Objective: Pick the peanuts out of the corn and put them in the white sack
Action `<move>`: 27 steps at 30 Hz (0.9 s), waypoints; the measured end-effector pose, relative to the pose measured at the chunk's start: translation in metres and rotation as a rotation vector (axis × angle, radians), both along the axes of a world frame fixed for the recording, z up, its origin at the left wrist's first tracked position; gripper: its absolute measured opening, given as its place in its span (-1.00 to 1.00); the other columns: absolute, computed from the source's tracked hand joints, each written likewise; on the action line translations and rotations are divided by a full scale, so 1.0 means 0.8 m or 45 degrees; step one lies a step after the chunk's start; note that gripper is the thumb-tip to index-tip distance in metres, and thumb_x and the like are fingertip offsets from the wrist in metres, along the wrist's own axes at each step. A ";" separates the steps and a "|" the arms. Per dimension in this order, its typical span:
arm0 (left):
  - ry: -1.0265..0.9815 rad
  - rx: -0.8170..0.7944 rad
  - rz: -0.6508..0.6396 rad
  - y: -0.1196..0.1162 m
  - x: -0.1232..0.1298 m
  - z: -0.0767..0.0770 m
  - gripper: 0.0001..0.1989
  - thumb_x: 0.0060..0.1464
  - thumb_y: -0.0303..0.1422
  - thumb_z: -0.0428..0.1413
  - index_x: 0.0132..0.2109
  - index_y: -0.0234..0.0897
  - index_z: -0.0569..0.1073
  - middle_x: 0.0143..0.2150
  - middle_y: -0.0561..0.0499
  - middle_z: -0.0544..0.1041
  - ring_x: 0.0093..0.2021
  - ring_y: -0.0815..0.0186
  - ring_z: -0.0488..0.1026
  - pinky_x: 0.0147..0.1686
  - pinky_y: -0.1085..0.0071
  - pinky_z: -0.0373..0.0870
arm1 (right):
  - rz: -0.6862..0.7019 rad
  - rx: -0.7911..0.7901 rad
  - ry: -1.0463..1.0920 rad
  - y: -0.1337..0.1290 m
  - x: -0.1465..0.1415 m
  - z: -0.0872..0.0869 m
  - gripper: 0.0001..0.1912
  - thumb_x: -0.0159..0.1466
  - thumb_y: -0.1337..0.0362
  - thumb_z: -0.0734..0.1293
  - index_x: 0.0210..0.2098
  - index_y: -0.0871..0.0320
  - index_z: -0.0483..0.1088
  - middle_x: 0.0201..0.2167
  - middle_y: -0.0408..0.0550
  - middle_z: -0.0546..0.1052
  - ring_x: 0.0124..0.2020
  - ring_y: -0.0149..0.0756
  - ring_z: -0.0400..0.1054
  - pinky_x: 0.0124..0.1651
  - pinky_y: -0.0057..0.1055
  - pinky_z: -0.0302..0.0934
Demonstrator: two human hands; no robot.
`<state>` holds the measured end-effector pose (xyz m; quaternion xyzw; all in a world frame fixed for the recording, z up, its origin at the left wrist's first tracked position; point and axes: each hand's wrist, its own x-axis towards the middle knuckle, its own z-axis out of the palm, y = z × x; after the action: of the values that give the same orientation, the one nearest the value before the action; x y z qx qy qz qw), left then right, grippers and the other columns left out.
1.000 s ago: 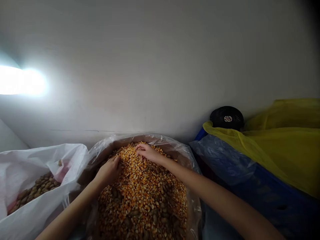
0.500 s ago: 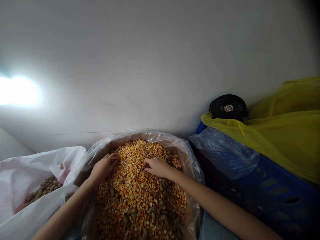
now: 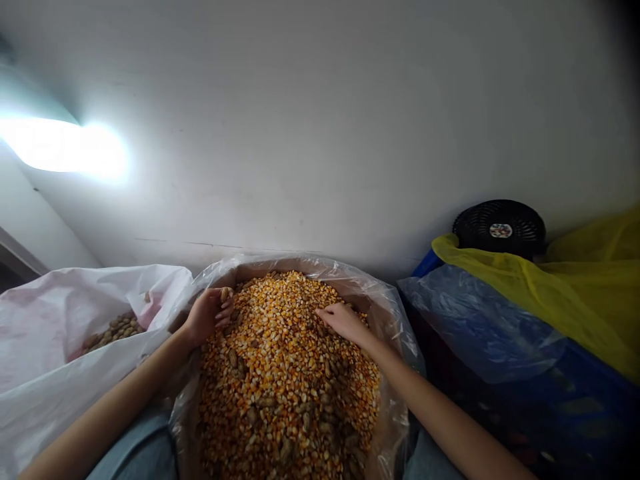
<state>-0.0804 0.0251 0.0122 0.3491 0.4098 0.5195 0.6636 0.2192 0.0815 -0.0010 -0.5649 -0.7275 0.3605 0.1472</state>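
Dried corn kernels (image 3: pixel 285 340), with peanuts in the shell (image 3: pixel 327 410) mixed in, fill a plastic-lined box (image 3: pixel 395 353) before me. Above the pile's left edge, my left hand (image 3: pixel 210 313) is curled closed around a peanut (image 3: pixel 227 293), which shows between thumb and fingers. My right hand (image 3: pixel 343 320) rests on the upper right of the kernels, its fingers drawn together and pointing left; anything in its fingertips is too small to make out. To the left, a white sack (image 3: pixel 45 313) stands open with peanuts (image 3: pixel 117 330) inside.
At right, a blue plastic crate (image 3: pixel 585 393) has yellow mesh (image 3: pixel 525 283) and a clear plastic bag (image 3: pixel 480 320) draped over its edge. A black fan (image 3: pixel 500 229) sits behind it against the wall (image 3: pixel 310 133). A bright lamp (image 3: pixel 60 143) shines at upper left.
My left hand has lifted off the kernels and turned, now with a peanut in its fingers. My right hand has shifted right on the pile. The whole view has also shifted.
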 end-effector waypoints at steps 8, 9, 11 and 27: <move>0.567 -0.022 -0.018 -0.003 0.003 -0.011 -0.62 -0.05 -0.07 -0.07 -0.57 -0.29 0.15 -0.71 0.20 0.02 -0.75 0.56 -0.11 -0.77 0.56 -0.18 | 0.121 0.072 -0.364 0.003 0.002 -0.030 -0.94 -0.03 0.31 0.25 -0.56 0.18 0.31 -0.52 -0.08 0.42 -0.47 -0.35 0.26 -0.48 -0.51 -0.06; 0.776 0.062 -0.006 -0.004 0.003 -0.013 -0.63 -0.07 -0.08 -0.04 -0.56 -0.30 0.19 -0.69 0.18 0.09 -0.72 0.54 -0.03 -0.74 0.56 -0.10 | 0.107 0.047 -0.323 0.003 0.002 -0.030 -0.95 -0.05 0.34 0.25 -0.60 0.19 0.29 -0.57 -0.09 0.39 -0.49 -0.37 0.24 -0.49 -0.51 -0.07; 1.155 0.288 0.003 -0.005 0.000 -0.015 -0.68 -0.07 -0.11 -0.03 -0.47 -0.31 0.30 -0.61 0.12 0.25 -0.61 0.47 0.15 -0.63 0.53 0.07 | 0.028 -0.081 -0.111 0.004 -0.001 -0.026 -0.90 -0.06 0.32 0.24 -0.65 0.19 0.22 -0.67 -0.16 0.29 -0.59 -0.44 0.16 -0.53 -0.51 -0.10; 1.444 0.455 -0.087 -0.006 0.000 -0.020 -0.74 -0.14 -0.14 0.06 -0.38 -0.25 0.31 -0.58 0.14 0.27 -0.56 0.44 0.19 -0.55 0.51 0.09 | 0.098 -0.178 0.296 -0.001 -0.005 -0.002 -0.80 0.07 0.16 0.19 -0.46 0.17 0.29 -0.64 -0.18 0.24 -0.64 -0.49 0.06 -0.60 -0.54 -0.12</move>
<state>-0.0805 0.0200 -0.0039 0.6912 0.5951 0.2913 0.2884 0.2154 0.0803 -0.0025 -0.5000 -0.6998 0.4785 0.1769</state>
